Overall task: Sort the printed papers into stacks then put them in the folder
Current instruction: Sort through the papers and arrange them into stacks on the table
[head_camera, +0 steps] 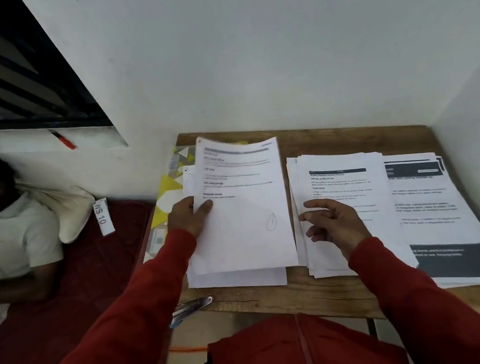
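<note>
- Printed papers lie in three stacks across the wooden table (334,289): left stack (240,277), middle stack (340,180), right stack (434,216) (dark-banded pages).
- Left hand (189,216) pinches the top sheet (246,211) at its left edge, centre frame.
- Right hand (335,224) hovers over the middle stack, fingers loosely curled, holding nothing.
- Yellow-patterned folder (169,191) lies under the left stack, centre-left.

Red long sleeves on both arms, cuffs at wrists. Left hand (189,216) and right hand (335,224) bare. Red top at chest, darker strap down front.
</note>
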Motion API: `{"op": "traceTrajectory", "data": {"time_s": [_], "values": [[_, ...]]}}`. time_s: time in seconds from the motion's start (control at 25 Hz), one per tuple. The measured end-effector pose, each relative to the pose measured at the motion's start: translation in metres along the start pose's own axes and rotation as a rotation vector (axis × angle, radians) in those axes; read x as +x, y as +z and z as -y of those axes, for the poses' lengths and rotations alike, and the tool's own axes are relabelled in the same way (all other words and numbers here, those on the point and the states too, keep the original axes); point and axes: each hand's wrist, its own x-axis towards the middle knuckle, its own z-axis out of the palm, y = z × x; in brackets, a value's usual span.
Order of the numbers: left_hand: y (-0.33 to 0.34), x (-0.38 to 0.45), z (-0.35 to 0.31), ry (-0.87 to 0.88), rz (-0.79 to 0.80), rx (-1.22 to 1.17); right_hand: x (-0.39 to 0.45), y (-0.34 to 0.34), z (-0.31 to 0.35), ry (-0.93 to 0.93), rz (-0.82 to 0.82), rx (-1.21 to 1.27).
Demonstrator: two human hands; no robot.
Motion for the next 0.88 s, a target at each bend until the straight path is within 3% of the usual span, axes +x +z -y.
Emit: {"op": "traceTrajectory", "data": {"time_s": [0.16, 0.28, 0.4, 0.52, 0.6, 0.76, 0.88], "values": [[0.011, -0.004, 0.031, -0.107, -0.067, 0.356, 0.011, 0.015, -0.010, -0.003, -0.014, -0.155], [0.013, -0.010, 0.039, -0.086, -0.185, 0.426, 0.023, 0.034, -0.009, -0.121, -0.096, -0.412], [0.013, -0.012, 0.039, -0.151, -0.191, 0.356, 0.044, 0.054, -0.011, -0.129, -0.150, -0.586], [0.022, -0.010, 0.032, -0.192, -0.070, 0.384, 0.066, 0.074, -0.026, -0.006, 0.027, -0.744], [0.031, -0.001, 0.029, -0.225, -0.005, 0.273, 0.075, 0.087, -0.036, 0.034, 0.087, -0.763], [0.025, 0.022, 0.035, -0.401, -0.006, -0.149, 0.078, 0.093, -0.042, 0.001, -0.023, -0.656], [0.023, 0.020, 0.040, -0.278, 0.060, -0.142, 0.081, 0.088, -0.047, 0.019, 0.009, -0.666]]}}
